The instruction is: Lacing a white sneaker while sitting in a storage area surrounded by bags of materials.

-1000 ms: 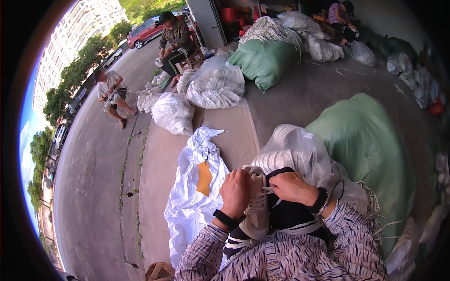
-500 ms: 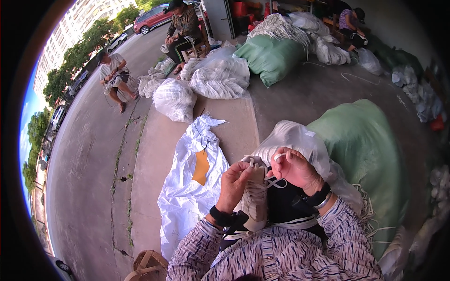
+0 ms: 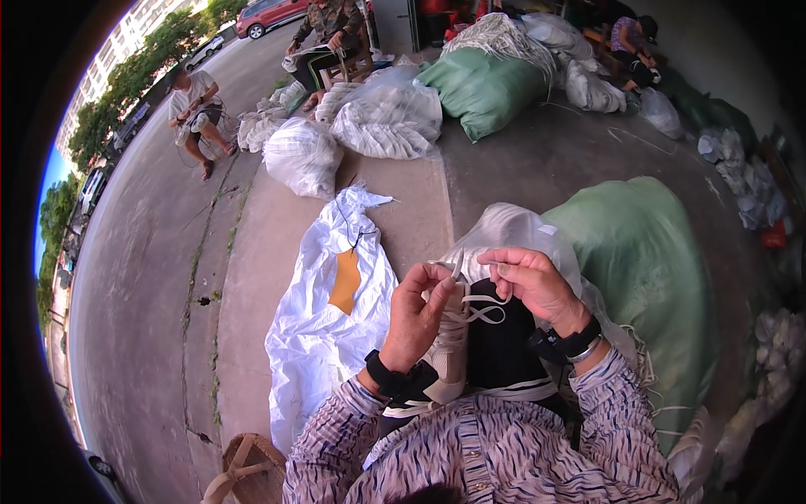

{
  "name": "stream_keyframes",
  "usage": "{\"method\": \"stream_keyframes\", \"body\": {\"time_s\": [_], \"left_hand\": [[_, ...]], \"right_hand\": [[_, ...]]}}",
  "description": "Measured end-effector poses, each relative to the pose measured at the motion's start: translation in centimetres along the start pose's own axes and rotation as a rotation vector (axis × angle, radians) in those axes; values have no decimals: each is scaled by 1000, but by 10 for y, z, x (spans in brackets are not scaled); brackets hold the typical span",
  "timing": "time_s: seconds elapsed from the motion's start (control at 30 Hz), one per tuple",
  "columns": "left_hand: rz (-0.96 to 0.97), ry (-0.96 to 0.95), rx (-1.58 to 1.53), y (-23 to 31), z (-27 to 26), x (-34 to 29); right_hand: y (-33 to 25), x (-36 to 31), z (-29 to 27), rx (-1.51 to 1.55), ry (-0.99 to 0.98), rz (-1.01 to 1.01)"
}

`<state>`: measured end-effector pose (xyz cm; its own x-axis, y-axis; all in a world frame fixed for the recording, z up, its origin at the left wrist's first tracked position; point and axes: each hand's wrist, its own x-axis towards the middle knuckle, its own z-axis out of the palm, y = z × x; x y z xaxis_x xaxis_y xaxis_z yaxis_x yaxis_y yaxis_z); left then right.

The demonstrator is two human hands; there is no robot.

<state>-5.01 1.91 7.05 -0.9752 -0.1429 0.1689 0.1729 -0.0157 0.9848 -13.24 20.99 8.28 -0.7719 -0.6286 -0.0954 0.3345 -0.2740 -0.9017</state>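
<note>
A beige lace-up shoe [image 3: 447, 359] rests on my lap, its toe toward me. My left hand [image 3: 417, 309] is closed at the top of the shoe, pinching a pale shoelace that sticks up between thumb and fingers. To the right, my right hand [image 3: 544, 287] is held level, thumb and forefinger pinched on the lace's end. A slack loop of the shoelace [image 3: 489, 314] hangs between the hands, over my dark trousers [image 3: 499, 357]. Both wrists wear black straps. The left palm and fingers partly cover the shoe's upper opening.
A white plastic sheet [image 3: 323, 336] with an orange patch [image 3: 344, 284] lies left of me. Clear and green sacks [image 3: 642, 277] stand close on the right. Further off are more stuffed bags [image 3: 302, 158], seated people and a woven stool [image 3: 252, 470] near my left elbow.
My right hand has turned palm-down and drawn level, pinching the lace end beside the left hand. The lace at my left hand now points upward. The whole view has shifted slightly.
</note>
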Motion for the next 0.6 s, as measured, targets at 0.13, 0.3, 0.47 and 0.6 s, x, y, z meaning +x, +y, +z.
{"method": "stream_keyframes", "body": {"time_s": [0.13,0.3,0.47,0.6], "left_hand": [[-35,14,-146,4,15,1],[43,18,-172,8,27,-1],[84,177,-88,6,30,4],[157,177,-62,3,35,4]], "right_hand": [[9,-1,8,67,-47,74],[11,0,21,-180,19,-18],[12,0,31,-48,156,-47],[18,1,34,153,107,-52]]}}
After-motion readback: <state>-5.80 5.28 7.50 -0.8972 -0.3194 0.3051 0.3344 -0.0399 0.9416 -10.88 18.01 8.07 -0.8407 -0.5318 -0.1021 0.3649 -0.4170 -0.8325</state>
